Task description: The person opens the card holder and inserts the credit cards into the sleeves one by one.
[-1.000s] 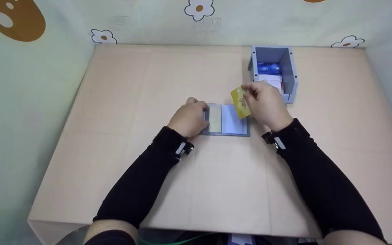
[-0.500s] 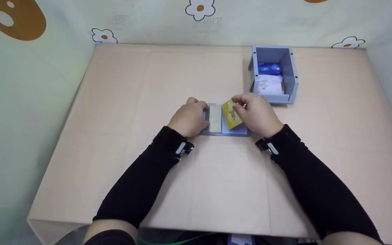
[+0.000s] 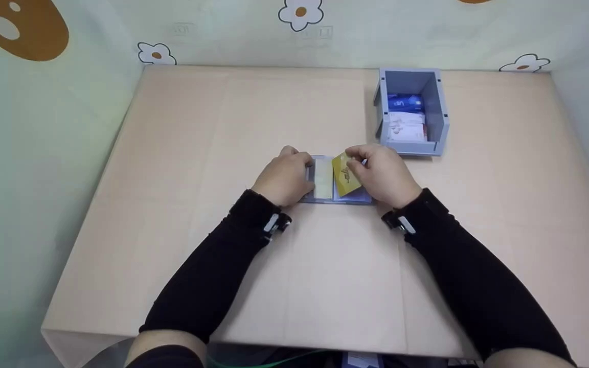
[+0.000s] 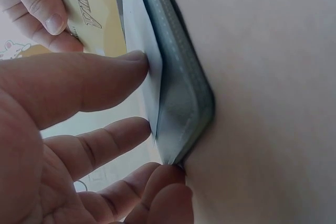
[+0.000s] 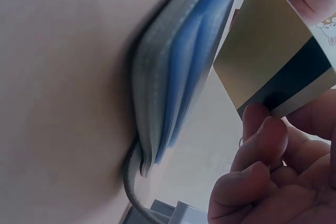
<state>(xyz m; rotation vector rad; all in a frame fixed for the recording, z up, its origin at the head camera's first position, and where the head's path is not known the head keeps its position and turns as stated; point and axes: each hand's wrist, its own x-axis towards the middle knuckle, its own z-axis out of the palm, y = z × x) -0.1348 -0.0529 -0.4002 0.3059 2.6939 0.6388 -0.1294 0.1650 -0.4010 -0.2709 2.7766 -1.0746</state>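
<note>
A grey card holder (image 3: 323,201) lies open on the table, with plastic sleeve pages (image 5: 181,77) inside. My left hand (image 3: 284,176) holds its left side. In the left wrist view the thumb (image 4: 105,77) lies against a pale page and other fingertips touch the page edge and cover. My right hand (image 3: 389,174) pinches a yellow card (image 3: 344,179) by its upper right corner, tilted over the right-hand page. The right wrist view shows the card's back (image 5: 268,40) with a dark stripe. Whether the card's lower edge touches the page I cannot tell.
A grey open-front bin (image 3: 435,148) stands at the back right, just beyond my right hand. Inside are a blue pack (image 3: 404,102) and white printed cards (image 3: 406,128). A beige cloth covers the table (image 3: 253,112), with patterned walls behind and beside it.
My right hand has brought the yellow card left and down from beside the bin to over the right-hand page, slowing in the last half second. My left hand stays in place.
</note>
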